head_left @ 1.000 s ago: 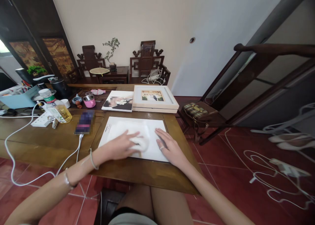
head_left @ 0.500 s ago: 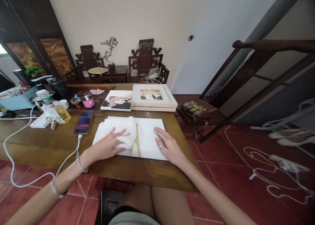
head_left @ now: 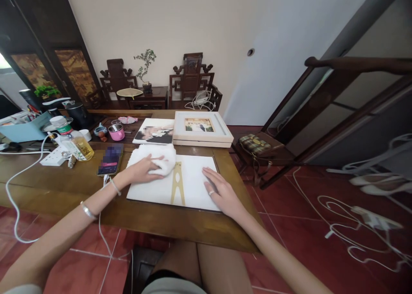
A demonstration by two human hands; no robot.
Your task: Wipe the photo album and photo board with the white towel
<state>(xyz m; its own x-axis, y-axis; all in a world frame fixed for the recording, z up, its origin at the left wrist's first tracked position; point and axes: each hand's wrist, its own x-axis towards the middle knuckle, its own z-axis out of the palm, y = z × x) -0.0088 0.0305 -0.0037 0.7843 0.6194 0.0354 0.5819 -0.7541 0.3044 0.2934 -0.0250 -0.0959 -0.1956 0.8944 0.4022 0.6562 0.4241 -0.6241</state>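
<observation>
A white panel (head_left: 196,184) with a gold-coloured stand (head_left: 178,184) down its middle lies flat on the wooden table; it looks like the back of a picture frame. On its upper left part is a bunched white towel (head_left: 152,153). My left hand (head_left: 146,168) presses down on this towel, its fingers sunk into the folds, which partly hide them. At the panel's right edge rests my right hand (head_left: 220,189), with fingers stretched out and a ring on one of them. Nothing is in that hand.
Behind the panel lie a pale picture frame (head_left: 201,131) and a photo board (head_left: 151,131). To the left are a phone (head_left: 110,160) on a cable, a pink cup (head_left: 116,132), a bottle (head_left: 77,143) and a power strip (head_left: 56,156). A plaid bag (head_left: 254,143) sits on a chair at right.
My left hand has pushed the towel away from me, toward the panel's far edge, uncovering more of the stand and the near left corner. My right hand stays in place.
</observation>
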